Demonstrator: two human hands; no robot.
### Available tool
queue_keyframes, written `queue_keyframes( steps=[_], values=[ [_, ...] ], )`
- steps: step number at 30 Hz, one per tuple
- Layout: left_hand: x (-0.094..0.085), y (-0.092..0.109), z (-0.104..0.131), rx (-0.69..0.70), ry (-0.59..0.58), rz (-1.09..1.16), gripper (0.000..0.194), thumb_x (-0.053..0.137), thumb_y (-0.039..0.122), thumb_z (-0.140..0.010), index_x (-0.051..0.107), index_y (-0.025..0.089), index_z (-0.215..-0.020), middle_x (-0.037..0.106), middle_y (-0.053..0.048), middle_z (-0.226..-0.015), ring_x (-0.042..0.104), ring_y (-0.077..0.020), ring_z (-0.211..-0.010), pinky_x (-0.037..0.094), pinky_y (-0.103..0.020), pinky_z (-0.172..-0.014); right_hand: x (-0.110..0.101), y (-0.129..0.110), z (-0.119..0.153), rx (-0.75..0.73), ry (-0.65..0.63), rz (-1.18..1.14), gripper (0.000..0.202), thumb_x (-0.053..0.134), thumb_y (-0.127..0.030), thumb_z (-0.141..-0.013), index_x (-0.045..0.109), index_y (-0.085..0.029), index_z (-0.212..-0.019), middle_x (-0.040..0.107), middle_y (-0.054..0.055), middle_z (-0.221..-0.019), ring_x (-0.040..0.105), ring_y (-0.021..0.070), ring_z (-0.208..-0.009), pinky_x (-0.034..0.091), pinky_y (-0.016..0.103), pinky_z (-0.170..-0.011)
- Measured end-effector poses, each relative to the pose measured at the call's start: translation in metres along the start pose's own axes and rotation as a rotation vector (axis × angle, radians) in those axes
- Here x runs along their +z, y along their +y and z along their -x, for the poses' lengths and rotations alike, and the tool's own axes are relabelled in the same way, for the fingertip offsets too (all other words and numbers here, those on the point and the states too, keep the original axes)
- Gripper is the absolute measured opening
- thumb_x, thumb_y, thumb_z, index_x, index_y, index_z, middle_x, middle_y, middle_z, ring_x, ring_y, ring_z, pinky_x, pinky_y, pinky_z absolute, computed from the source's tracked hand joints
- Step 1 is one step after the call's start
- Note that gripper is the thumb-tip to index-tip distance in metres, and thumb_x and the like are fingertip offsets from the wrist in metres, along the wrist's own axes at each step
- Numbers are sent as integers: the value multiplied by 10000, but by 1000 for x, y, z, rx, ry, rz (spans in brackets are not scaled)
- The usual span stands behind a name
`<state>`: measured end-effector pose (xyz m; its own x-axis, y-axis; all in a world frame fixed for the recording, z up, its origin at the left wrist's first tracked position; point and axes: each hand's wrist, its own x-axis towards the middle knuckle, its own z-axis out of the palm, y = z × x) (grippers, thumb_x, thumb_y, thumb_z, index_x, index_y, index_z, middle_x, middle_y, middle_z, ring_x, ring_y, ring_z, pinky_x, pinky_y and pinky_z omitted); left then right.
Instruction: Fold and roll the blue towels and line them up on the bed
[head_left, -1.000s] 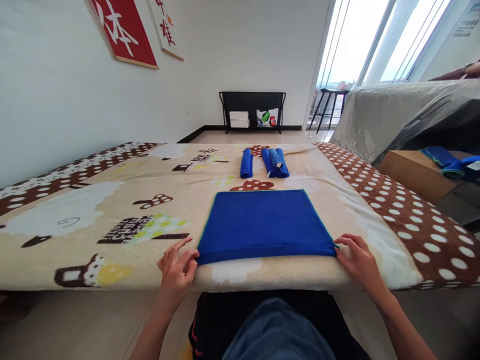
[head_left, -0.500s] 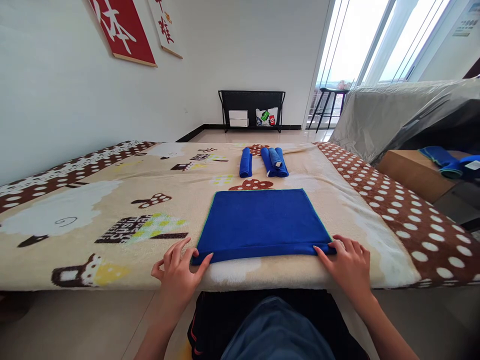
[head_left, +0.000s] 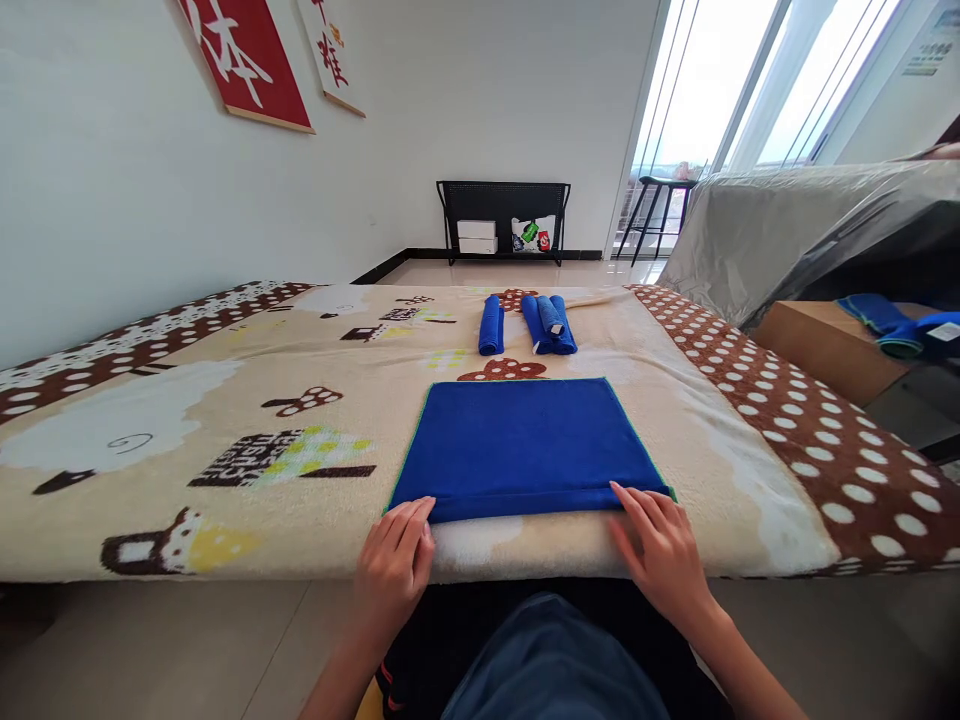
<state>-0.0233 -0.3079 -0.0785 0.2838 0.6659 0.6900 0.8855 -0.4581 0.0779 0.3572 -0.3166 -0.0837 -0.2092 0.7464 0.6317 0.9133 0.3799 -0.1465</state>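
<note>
A blue towel (head_left: 525, 435) with green edging lies spread on the patterned blanket (head_left: 750, 420). Its near edge is turned over into a narrow fold. My left hand (head_left: 397, 560) rests at the near left corner, fingers laid on the fold and thumb beside them. At the fold's right part, my right hand (head_left: 660, 545) has its fingers stretched over the cloth, the thumb apart and lower. Beyond the towel, a blue rolled towel (head_left: 491, 326) lies on the left. More blue rolls (head_left: 555, 325) are grouped to its right, a smaller one resting on top.
The bed's near edge runs just below my hands. At the right, a cardboard box (head_left: 825, 345) holds more blue cloths (head_left: 885, 320), beside a plastic-covered piece of furniture (head_left: 787, 220). A black rack (head_left: 504, 205) stands by the far wall, and a stool (head_left: 664, 190) near the window.
Both hands have shifted inward along the towel's near edge. The earlier pinch at the corners has loosened, and the fingers now lie over the fold. The rolls have not moved.
</note>
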Motion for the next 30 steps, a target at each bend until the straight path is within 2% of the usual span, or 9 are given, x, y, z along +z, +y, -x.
queue_keyframes(
  steps=[3, 8, 10, 13, 17, 20, 23, 26, 30],
  values=[
    [-9, 14, 2, 31, -99, -62, 520, 491, 167, -954, 465, 222, -1470, 593, -112, -1396, 553, -269, -1270, 418, -441, -1078, -8, -21, 7, -20, -98, 131, 667, 545, -500, -962, 379, -231, -1549, 563, 125, -1412, 522, 322, -1255, 410, 495, -1025],
    [-5, 38, 5, 13, -136, -188, 514, 529, 257, -948, 500, 251, -1461, 500, -104, -1515, 475, -327, -1371, 278, -564, -1186, -3, -51, 14, 9, -76, 278, 664, 492, -551, -971, 398, -221, -1539, 352, 169, -1588, 341, 412, -1447, 287, 611, -1104],
    [0, 47, 5, -10, -104, -190, 540, 525, 250, -947, 470, 186, -1481, 471, -137, -1535, 436, -332, -1410, 232, -575, -1210, 2, -59, 14, 17, -58, 287, 707, 465, -559, -980, 354, -168, -1558, 330, 189, -1594, 342, 402, -1451, 248, 611, -1126],
    [4, 64, -1, 45, -114, -135, 610, 502, 214, -947, 367, 75, -1526, 400, -165, -1579, 339, -299, -1485, 241, -495, -1233, 8, -65, 11, 2, -45, 257, 781, 449, -553, -990, 257, -81, -1582, 354, 211, -1575, 380, 362, -1437, 219, 559, -1161],
    [7, 87, -15, 257, -234, -47, 626, 457, 139, -935, 332, 93, -1547, 378, -99, -1602, 287, -244, -1515, 249, -442, -1240, 10, -62, 9, -7, -51, 201, 783, 491, -529, -983, 262, -68, -1573, 472, 209, -1500, 456, 337, -1380, 245, 506, -1159],
    [12, 99, -22, 283, -235, -29, 605, 446, 121, -927, 374, 90, -1526, 416, -99, -1579, 313, -252, -1504, 250, -474, -1235, 8, -63, 7, 10, -50, 190, 709, 505, -514, -982, 344, -115, -1545, 497, 189, -1485, 464, 333, -1377, 242, 523, -1154],
    [19, 103, -24, 227, -194, -11, 566, 452, 144, -931, 430, 98, -1495, 472, -108, -1542, 369, -260, -1476, 281, -489, -1218, 7, -74, 1, -20, -64, 172, 690, 491, -506, -987, 356, -120, -1543, 402, 176, -1559, 380, 326, -1448, 251, 518, -1161],
    [22, 103, -24, 228, -196, -13, 557, 465, 176, -926, 457, 107, -1479, 463, -109, -1548, 376, -275, -1471, 311, -505, -1203, 7, -91, -8, -203, -145, 77, 727, 470, -497, -997, 289, -88, -1570, 299, 131, -1618, 268, 273, -1514, 280, 451, -1194],
    [22, 97, -23, 291, -238, -52, 568, 472, 203, -932, 441, 91, -1488, 419, -108, -1574, 347, -285, -1488, 348, -518, -1187, 12, -95, -17, -307, -213, -56, 720, 466, -465, -1005, 253, -88, -1580, 289, 90, -1624, 245, 240, -1526, 310, 439, -1220]
  ],
)
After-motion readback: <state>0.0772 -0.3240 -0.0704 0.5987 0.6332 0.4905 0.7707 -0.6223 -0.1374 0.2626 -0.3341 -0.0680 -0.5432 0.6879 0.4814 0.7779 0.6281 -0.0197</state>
